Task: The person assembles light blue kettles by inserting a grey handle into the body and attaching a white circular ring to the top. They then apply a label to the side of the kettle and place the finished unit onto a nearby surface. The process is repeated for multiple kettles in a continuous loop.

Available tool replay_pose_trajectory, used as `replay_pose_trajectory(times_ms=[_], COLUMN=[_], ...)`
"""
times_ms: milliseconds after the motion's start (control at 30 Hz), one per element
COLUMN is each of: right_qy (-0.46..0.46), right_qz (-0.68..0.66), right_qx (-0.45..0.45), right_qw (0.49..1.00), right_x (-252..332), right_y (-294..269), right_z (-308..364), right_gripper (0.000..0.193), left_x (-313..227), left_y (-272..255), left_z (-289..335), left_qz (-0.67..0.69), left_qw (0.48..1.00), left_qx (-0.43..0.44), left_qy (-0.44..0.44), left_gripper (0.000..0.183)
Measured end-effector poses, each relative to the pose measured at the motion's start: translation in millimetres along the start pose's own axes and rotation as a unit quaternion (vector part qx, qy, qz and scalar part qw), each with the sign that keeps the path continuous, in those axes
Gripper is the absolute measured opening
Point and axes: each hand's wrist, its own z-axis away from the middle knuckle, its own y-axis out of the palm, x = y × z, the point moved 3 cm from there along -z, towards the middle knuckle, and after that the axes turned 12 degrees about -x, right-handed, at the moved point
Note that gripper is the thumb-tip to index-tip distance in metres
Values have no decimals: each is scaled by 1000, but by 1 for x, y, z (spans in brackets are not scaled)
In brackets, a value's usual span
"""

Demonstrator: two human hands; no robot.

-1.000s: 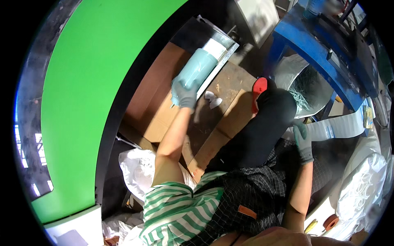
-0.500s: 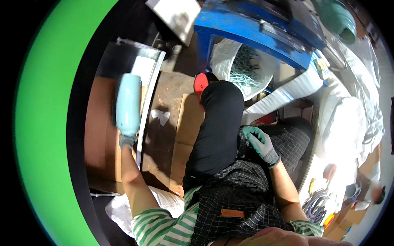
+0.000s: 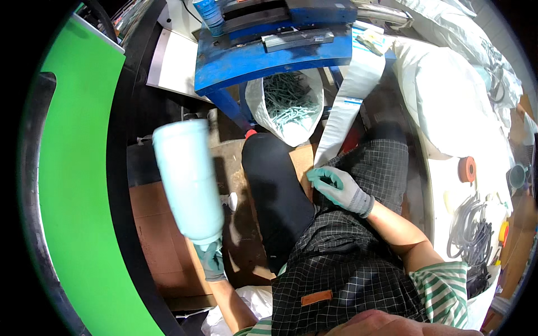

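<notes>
My left hand (image 3: 212, 260), in a grey-green glove, grips a large pale turquoise plastic bottle (image 3: 189, 179) by its narrow neck. The bottle's broad base points up and away from me, tilted to the left, above an open cardboard box (image 3: 159, 224). Over my lap, my right hand (image 3: 343, 189) wears a white glove with green-coated fingers. Its fingers are curled with the tips close to the thumb; whether anything small sits between them is hidden.
A blue metal bench (image 3: 274, 67) stands ahead. Beneath it is a white sack (image 3: 256, 103) of turquoise plastic strips. A green surface (image 3: 84, 140) with a black edge lies left. To the right are white bags (image 3: 448, 101), an orange-brown tape roll (image 3: 466, 169) and grey cable ties (image 3: 471, 229).
My left hand has lifted the bottle up from the box and brought it nearer. The view has turned toward the right. My right hand stays over my lap, fingers still curled.
</notes>
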Motion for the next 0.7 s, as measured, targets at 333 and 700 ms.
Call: replay_pose_trajectory(times_ms=[333,700], right_qy=[-384,-307], right_qz=[246,242], right_qx=[-119,-197], right_qw=[882,899], right_x=[166,76], right_y=[-19,-16], right_z=[48,41], right_gripper=[82,71], left_x=[-141,-42], left_y=[261,309], left_z=[58,102], left_qz=[-424,-264], left_qw=[664,749], left_qx=[317,315], left_qy=[528,520], left_gripper=[99,82])
